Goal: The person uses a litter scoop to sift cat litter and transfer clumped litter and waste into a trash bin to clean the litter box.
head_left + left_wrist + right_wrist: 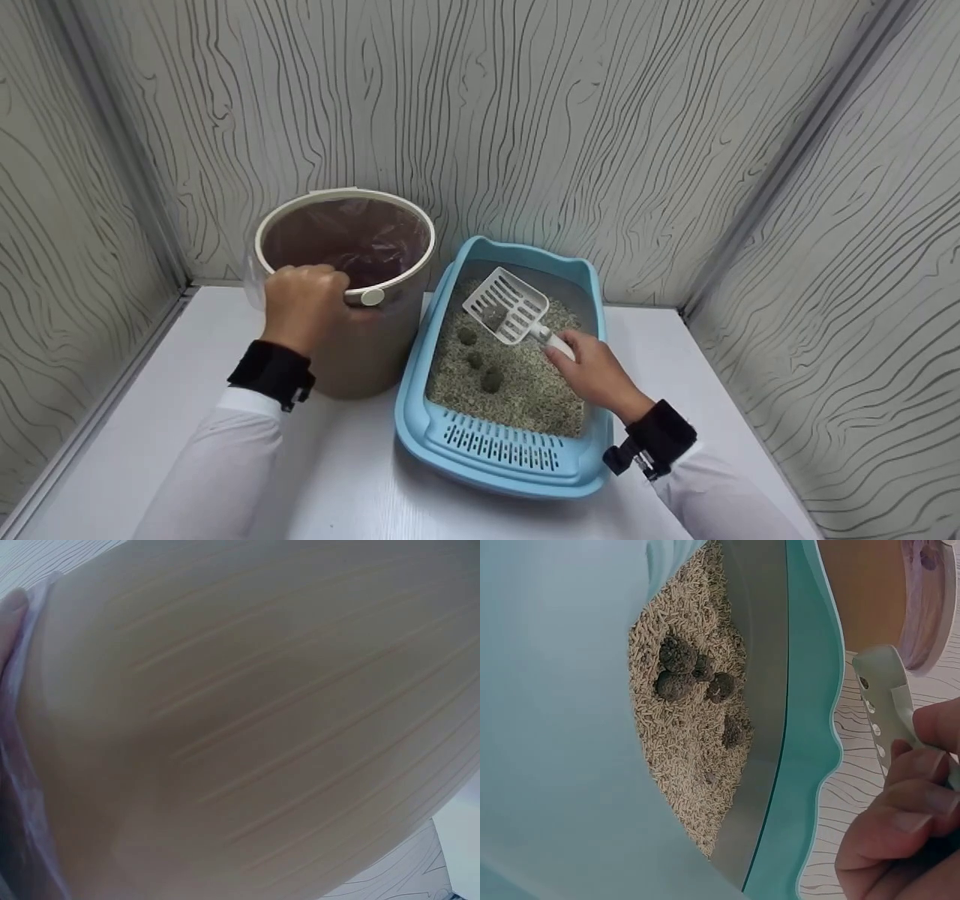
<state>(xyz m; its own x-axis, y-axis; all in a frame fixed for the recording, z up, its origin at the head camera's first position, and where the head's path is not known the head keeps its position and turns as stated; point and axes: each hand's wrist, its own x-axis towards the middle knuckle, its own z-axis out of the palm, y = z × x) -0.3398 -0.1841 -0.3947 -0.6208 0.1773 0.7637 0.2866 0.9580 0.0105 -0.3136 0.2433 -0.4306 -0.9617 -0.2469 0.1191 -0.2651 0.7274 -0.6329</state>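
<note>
A white slotted litter scoop [517,296] is held by its handle in my right hand [596,371], above the far half of the blue litter box [409,416]. A clump [493,315] shows in the scoop's bowl. Pale granular litter [536,397] covers the box floor, with several dark round clumps [676,684] on it. My left hand [304,300] grips the near rim of a brown trash bin [367,352], its fingers curled over the edge. A thin clear bag [386,244] lines the bin. In the left wrist view, the bin's ribbed side fills most of the picture.
The bin stands just left of the litter box on a white table [337,480]. Close behind both rises a wood-grain patterned wall [517,127], and similar panels flank the table. At the near end of the box is a slotted ledge [499,446].
</note>
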